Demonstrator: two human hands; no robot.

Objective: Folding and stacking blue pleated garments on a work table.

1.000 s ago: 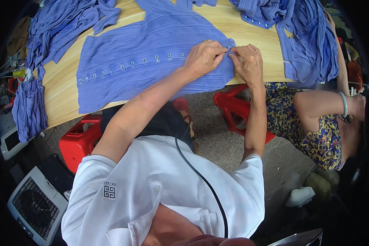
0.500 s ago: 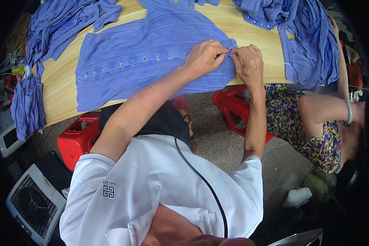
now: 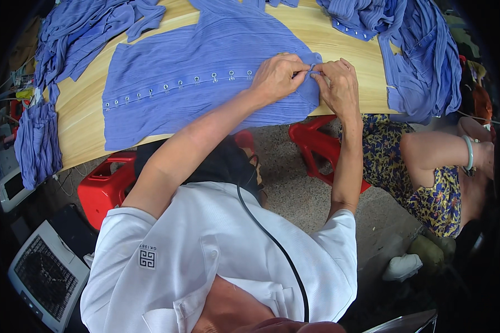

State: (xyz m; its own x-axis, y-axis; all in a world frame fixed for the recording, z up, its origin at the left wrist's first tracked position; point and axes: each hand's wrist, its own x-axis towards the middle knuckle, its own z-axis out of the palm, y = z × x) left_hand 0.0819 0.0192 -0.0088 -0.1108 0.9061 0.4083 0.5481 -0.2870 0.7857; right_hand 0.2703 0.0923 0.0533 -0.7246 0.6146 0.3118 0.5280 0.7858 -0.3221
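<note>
A blue ribbed shirt (image 3: 166,61) lies spread over the table, its collar end to the right. A row of round metal fasteners (image 3: 196,80) runs along its front opening. Both hands meet at the collar (image 3: 312,59). My left hand (image 3: 278,76) pinches the collar's edge from the left, fingers closed. From the right, my right hand (image 3: 339,86) pinches the same edge with thumb and forefinger. The fingertips almost touch, and they hide whatever small part lies between them.
Blue garments are heaped on the table (image 3: 78,111) at the far left (image 3: 78,39) and at the right (image 3: 422,66). Red stools (image 3: 108,186) stand beneath the near edge. Another person in a flowered dress (image 3: 386,147) sits close on the right. A fan-like white appliance (image 3: 50,277) is at lower left.
My hands stay at the collar with scarcely any shift. The other person's arm on the right has come down from the garment heap.
</note>
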